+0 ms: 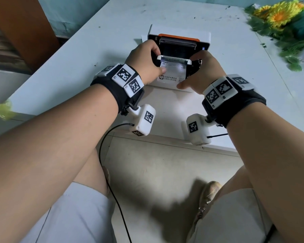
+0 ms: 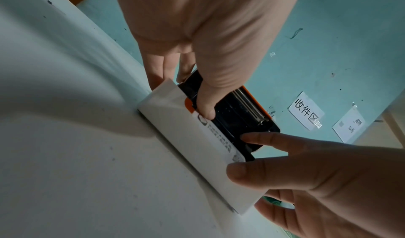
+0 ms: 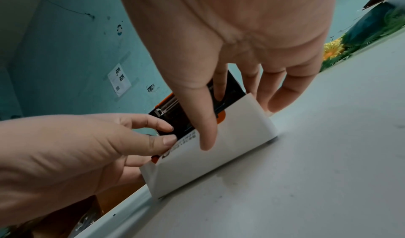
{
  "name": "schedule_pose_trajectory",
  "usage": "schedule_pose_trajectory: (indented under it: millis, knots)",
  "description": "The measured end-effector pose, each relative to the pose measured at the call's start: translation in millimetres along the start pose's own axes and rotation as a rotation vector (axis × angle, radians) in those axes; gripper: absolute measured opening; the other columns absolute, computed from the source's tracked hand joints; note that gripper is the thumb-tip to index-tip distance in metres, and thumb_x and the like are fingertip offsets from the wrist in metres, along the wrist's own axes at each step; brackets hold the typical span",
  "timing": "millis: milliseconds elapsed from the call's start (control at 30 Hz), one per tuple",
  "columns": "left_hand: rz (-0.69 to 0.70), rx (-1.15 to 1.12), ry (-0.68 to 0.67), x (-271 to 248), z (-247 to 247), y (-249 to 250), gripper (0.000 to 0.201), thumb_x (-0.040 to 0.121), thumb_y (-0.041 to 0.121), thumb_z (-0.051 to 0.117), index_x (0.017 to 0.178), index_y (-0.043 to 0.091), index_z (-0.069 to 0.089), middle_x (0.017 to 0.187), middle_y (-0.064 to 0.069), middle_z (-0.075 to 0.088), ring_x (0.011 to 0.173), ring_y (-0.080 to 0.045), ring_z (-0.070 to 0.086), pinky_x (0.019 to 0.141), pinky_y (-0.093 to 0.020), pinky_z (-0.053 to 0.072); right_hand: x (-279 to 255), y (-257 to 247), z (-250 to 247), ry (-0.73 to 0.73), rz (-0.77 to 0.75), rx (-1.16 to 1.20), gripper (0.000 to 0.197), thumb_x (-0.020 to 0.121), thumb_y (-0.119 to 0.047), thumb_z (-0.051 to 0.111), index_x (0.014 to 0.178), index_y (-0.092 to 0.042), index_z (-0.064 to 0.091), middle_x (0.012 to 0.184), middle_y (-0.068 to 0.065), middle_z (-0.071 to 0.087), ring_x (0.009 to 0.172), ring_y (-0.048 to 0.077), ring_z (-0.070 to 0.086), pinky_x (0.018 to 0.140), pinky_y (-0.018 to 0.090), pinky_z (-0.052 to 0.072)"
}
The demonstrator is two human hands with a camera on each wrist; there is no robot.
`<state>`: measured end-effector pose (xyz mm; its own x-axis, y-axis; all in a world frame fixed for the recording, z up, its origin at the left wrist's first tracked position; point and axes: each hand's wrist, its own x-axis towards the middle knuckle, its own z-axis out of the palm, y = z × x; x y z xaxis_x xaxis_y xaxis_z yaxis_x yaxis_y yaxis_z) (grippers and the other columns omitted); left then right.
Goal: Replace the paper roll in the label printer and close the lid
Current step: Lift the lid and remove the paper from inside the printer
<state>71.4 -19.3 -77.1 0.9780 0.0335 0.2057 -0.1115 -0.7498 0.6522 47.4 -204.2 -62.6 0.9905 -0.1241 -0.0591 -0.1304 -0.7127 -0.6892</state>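
A white label printer (image 1: 167, 85) stands on the table with its orange-rimmed black lid (image 1: 178, 43) tipped open toward the back. Printed label paper (image 1: 172, 74) runs out of the black bay and over the front wall. My left hand (image 1: 156, 53) is at the printer's left end. In the right wrist view its thumb and index finger (image 3: 162, 125) pinch the paper's (image 3: 184, 139) left edge. My right hand (image 1: 191, 67) straddles the right front corner, with its thumb (image 3: 206, 137) on the white front and its index finger inside the bay. The roll's core is hidden.
Artificial sunflowers (image 1: 279, 16) lie at the table's (image 1: 77, 67) back right. A brown wooden panel (image 1: 25, 23) stands at the far left, and a yellow-green object (image 1: 3, 111) sits at the left edge. Paper notices (image 2: 306, 110) hang on the teal wall behind.
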Motion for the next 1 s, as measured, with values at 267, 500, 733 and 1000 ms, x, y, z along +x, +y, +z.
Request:
schedule_pose_trajectory:
  millis: [267, 500, 733, 1000]
  knots:
    - [-0.047, -0.044, -0.064, 7.0, -2.0, -4.5, 0.058, 0.084, 0.028, 0.087, 0.134, 0.021, 0.057, 0.126, 0.005, 0.054, 0.120, -0.017, 0.057, 0.099, -0.028, 0.046, -0.1, 4.7, -3.9, -0.013, -0.030, 0.033, 0.096, 0.064, -0.029, 0.101, 0.144, -0.024, 0.048, 0.104, -0.008, 0.054, 0.086, 0.013, 0.058, 0.057, 0.019, 0.036]
    - [-0.087, -0.112, -0.095, 10.4, -2.0, -7.2, 0.051, 0.087, 0.034, 0.081, 0.131, 0.024, 0.057, 0.117, 0.007, 0.055, 0.105, -0.016, 0.058, 0.093, -0.031, 0.051, 2.7, 5.2, -10.0, -0.070, -0.019, 0.049, 0.103, 0.064, -0.035, 0.102, 0.149, -0.028, 0.044, 0.103, -0.014, 0.053, 0.100, 0.018, 0.058, 0.067, 0.022, 0.041]
    - [-0.173, -0.128, -0.052, 1.2, -11.8, -6.4, 0.040, 0.084, 0.052, 0.076, 0.086, 0.024, 0.046, 0.086, 0.002, 0.059, 0.082, -0.024, 0.066, 0.076, -0.031, 0.053, -0.9, 8.2, -12.1, -0.139, -0.006, 0.188, 0.050, 0.082, -0.042, 0.090, 0.118, -0.033, 0.057, 0.099, -0.021, 0.064, 0.089, -0.001, 0.063, 0.071, 0.014, 0.043]
    - [-0.167, -0.206, -0.115, -12.3, -24.5, -13.6, 0.092, 0.079, 0.045, 0.088, 0.150, 0.017, 0.036, 0.123, -0.005, 0.065, 0.111, -0.022, 0.068, 0.097, -0.041, 0.057, 2.8, 5.8, -8.4, -0.062, 0.064, 0.184, 0.019, 0.090, -0.030, 0.080, 0.104, -0.025, 0.068, 0.089, -0.005, 0.064, 0.078, 0.013, 0.060, 0.066, 0.024, 0.042]
